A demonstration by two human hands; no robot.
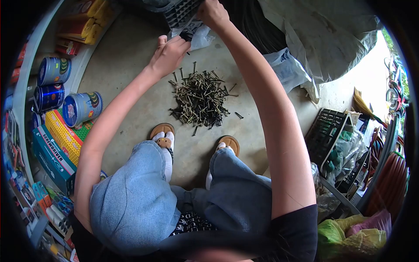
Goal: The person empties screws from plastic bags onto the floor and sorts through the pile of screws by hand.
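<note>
A loose pile of screws [200, 98] lies on the concrete floor in front of my feet, a few strays around it. My left hand [169, 56] is beyond the pile with its fingers curled, beside a thin plastic bag [201, 38] with dark contents. A single screw shows just under its fingertips; what the fingers hold is hidden. Higher up, my right hand [213, 15] is closed at the edge of a dark plastic basket [178, 14]. Its fingers face away, so I cannot make out what they grip.
Paint cans [82, 108] and a screwdriver box [53, 159] fill the left shelf. A grey tarp [321, 35] and a white plastic bag [286, 67] lie at the upper right. A black crate [325, 137], a broom [361, 104] and coiled hose [386, 185] stand right.
</note>
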